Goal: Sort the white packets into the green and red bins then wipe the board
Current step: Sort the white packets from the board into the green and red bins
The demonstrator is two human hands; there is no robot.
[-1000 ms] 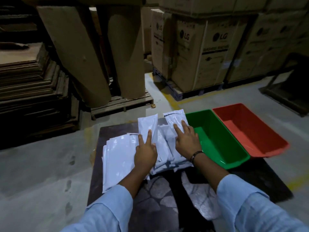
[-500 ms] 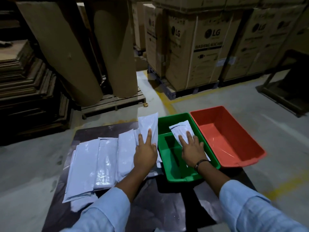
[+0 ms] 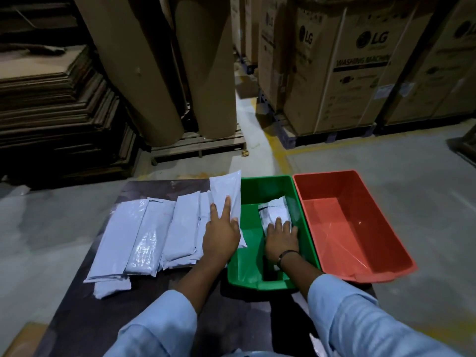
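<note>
Several white packets [image 3: 144,233] lie overlapped in a row on the dark board [image 3: 231,323]. My left hand [image 3: 221,233] holds one white packet [image 3: 226,191] tilted up at the right end of the row, two fingers straight on its face. A green bin [image 3: 265,186] stands right of the row, and a red bin [image 3: 360,228] touches its right side. My right hand [image 3: 282,235] is down inside the green bin, fingers lying flat on a white packet [image 3: 274,211] on the bin's floor. The red bin holds nothing that I can see.
Behind the board stand big cardboard rolls [image 3: 164,65] on a wooden pallet [image 3: 198,145], a stack of flat cardboard sheets [image 3: 56,112] at left, and large appliance cartons [image 3: 342,68] at back right. Grey concrete floor [image 3: 386,161] with a yellow line surrounds the board.
My right hand carried a packet from the pile over the green bin and lowered it to the bin's floor. My left hand stayed on the upright packet. The view shifted right.
</note>
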